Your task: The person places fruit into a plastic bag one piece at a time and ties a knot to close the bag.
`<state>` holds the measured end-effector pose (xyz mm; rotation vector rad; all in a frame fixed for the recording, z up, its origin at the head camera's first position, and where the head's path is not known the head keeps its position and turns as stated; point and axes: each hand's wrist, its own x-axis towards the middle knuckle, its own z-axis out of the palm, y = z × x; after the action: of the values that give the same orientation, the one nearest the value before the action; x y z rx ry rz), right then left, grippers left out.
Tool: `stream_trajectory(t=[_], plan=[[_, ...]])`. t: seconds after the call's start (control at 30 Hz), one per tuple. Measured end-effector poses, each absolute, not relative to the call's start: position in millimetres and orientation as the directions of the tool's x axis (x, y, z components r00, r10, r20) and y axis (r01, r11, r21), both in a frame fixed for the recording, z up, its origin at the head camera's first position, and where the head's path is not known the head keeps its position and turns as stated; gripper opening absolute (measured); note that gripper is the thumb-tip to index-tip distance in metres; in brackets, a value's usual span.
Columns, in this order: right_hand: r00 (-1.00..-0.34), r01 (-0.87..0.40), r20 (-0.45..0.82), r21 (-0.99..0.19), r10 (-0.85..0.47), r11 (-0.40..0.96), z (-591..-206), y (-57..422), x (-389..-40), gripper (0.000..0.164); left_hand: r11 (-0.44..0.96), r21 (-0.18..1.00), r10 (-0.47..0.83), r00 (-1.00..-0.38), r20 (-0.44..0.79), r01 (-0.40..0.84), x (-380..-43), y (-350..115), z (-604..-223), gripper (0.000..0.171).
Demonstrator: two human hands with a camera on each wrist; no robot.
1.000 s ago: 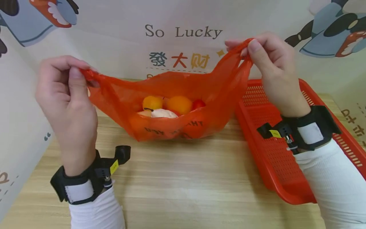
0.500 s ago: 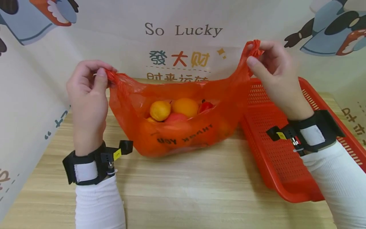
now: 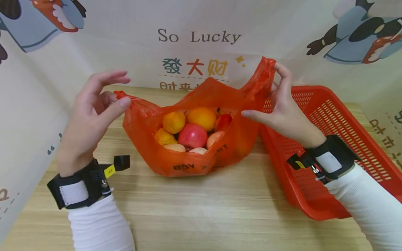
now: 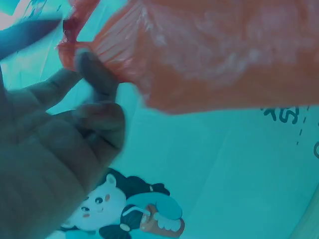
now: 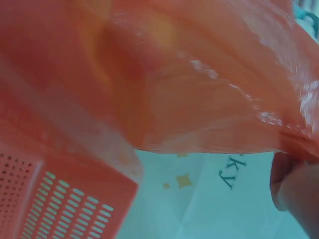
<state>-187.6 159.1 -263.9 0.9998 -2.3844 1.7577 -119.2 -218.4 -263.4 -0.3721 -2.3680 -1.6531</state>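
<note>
A red-orange translucent plastic bag stands on the wooden table, mouth wide, with printed lettering on its front. Inside lie a pink-red apple, an orange, a lemon-like yellow fruit, a dark red fruit and several others. At the bag's left handle, my left hand pinches the plastic, index finger lifted away; the left wrist view shows fingers at the crumpled handle. My right hand is at the upright right handle, bent fingers touching it from behind, thumb spread along the bag's side. Plastic hides part of those fingers.
A red perforated plastic basket stands at the right, partly under my right forearm. Behind the table rises a white printed backdrop. A black strap with a small camera is on each wrist.
The bag has come down nearer to me and its mouth has spread, showing more fruit. My left index finger has lifted off the handle; my right thumb has moved down, away from its handle.
</note>
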Motion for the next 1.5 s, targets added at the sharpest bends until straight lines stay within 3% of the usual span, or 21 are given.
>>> stream_trajectory(t=[0.07,0.17,0.23,0.3,0.47,0.57,0.7,0.83,0.97,1.2,1.4,1.5], plan=[[-0.809,-0.505,0.395,-0.846,-0.435,0.17,-269,157,-190,0.091,0.392,0.886,0.198,-0.963,0.183,0.249,-117,-223,-266,0.091],[-0.845,-0.466,0.388,-0.873,-0.369,0.148,-274,159,-192,0.074,0.556,0.812,0.395,-0.916,-0.067,0.18,-118,-220,-272,0.11],[-0.881,-0.408,0.345,-0.901,-0.324,0.149,-274,161,-194,0.066,0.602,0.778,0.471,-0.867,-0.164,0.18,-122,-215,-278,0.104],[-0.92,-0.334,0.278,-0.925,-0.276,0.182,-273,161,-195,0.06,0.643,0.738,0.493,-0.848,-0.194,0.205,-126,-209,-282,0.079],[-0.953,-0.229,0.116,-0.88,-0.28,0.416,-271,163,-195,0.043,0.626,0.732,0.489,-0.867,-0.1,0.268,-130,-203,-287,0.038],[-0.918,-0.309,0.135,-0.831,-0.372,0.462,-271,167,-193,0.031,0.587,0.753,0.478,-0.878,-0.025,0.299,-129,-201,-286,0.035],[-0.875,-0.393,0.244,-0.863,-0.419,0.317,-271,169,-191,0.032,0.549,0.772,0.337,-0.93,0.147,0.321,-125,-202,-287,0.031],[-0.923,-0.302,0.265,-0.948,-0.281,0.098,-271,165,-195,0.037,0.493,0.822,0.036,-0.951,0.307,0.284,-136,-202,-295,0.029],[-0.978,-0.153,0.144,-0.987,-0.152,0.044,-269,161,-205,0.048,0.419,0.882,-0.131,-0.947,0.293,0.215,-155,-206,-307,0.036],[-0.994,0.084,-0.087,-0.996,-0.065,0.042,-266,167,-220,0.057,0.35,0.925,-0.135,-0.969,0.206,0.148,-170,-205,-311,0.038],[-0.99,0.056,-0.057,-0.998,-0.13,0.008,-268,177,-217,0.055,0.326,0.928,-0.089,-0.972,0.219,0.179,-171,-198,-305,0.04],[-0.967,-0.004,0.029,-0.995,-0.255,-0.097,-271,186,-212,0.048,0.186,0.965,-0.064,-0.978,0.2,0.185,-172,-200,-303,0.035]])
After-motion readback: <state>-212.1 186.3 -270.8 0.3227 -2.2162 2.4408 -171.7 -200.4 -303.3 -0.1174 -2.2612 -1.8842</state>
